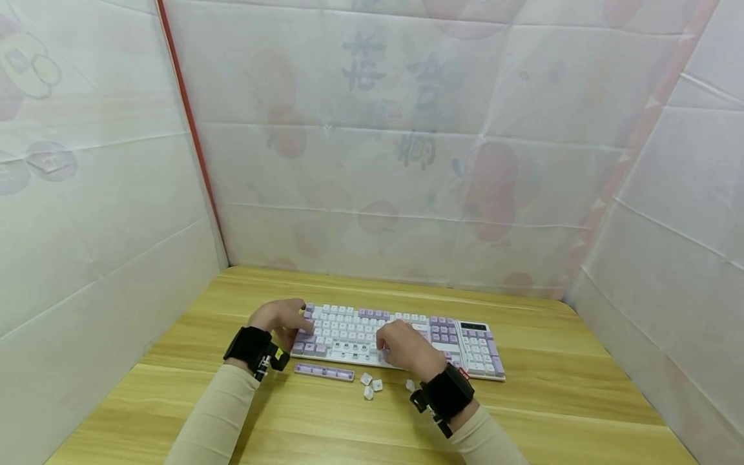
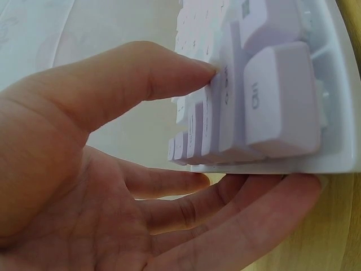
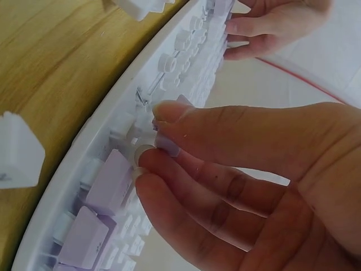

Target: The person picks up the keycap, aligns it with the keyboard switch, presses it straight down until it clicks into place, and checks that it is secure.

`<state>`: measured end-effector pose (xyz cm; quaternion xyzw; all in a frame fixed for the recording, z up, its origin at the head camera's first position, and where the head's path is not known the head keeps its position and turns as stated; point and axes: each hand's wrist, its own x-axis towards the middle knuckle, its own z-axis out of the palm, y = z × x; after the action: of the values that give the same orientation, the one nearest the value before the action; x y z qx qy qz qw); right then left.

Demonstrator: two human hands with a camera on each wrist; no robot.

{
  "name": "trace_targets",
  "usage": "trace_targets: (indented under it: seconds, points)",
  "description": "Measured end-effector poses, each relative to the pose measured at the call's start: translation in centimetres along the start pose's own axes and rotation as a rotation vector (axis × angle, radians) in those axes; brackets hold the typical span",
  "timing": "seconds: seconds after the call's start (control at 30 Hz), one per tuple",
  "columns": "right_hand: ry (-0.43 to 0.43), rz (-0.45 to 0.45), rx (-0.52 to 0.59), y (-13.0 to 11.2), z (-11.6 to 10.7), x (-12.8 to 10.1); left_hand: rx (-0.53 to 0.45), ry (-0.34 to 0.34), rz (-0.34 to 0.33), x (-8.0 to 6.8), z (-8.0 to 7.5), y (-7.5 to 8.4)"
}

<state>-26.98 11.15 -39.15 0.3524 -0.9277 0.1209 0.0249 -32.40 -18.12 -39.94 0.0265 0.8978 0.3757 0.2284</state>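
A long white plastic keyboard with white and pale purple keys (image 1: 351,329) lies flat on a yellow-brown wooden table (image 1: 558,387). Near its front edge, some keys have no caps, so bare white stems (image 3: 167,63) and a thin bent metal wire (image 3: 142,97) show there. At its right end is a small dark screen (image 1: 473,327).

The left hand (image 1: 283,318) grips the keyboard's left end. Its thumb presses on the purple side keys, and its fingers are bent against the edge and underside.

The right hand (image 1: 407,347) is bent over the front keys. Its thumb and fingers pinch a small pale purple key cap (image 3: 167,145), mostly hidden by them.

Just in front of the keyboard lies a long pale purple bar-shaped key cap (image 1: 323,372), hollow side up. To its right, three loose white square key caps (image 1: 377,385) sit close together. One more white cap (image 1: 410,385) lies near the right wrist.

Both arms have cream sleeves (image 1: 216,413) and black wrist bands (image 1: 248,349). White cloth walls with faded red pictures (image 1: 349,161) stand around the table.
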Motion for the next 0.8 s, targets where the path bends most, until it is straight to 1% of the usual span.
trace_targets:
  seconds: [0.2, 0.43, 0.63, 0.8]
  points:
    - [0.011, 0.034, -0.002, 0.1, 0.21, 0.05, -0.003, 0.01, 0.003, -0.06, -0.02, -0.08]
    - [0.034, 0.04, -0.009, 0.2, 0.35, 0.04, 0.016, 0.017, 0.005, 0.1, -0.02, -0.2]
    - [0.032, 0.108, -0.04, 0.09, 0.39, 0.16, 0.025, 0.022, 0.0, 0.06, -0.07, -0.18]
    - [0.034, 0.115, -0.042, -0.01, 0.5, 0.11, 0.026, 0.022, -0.002, -0.01, -0.09, -0.2]
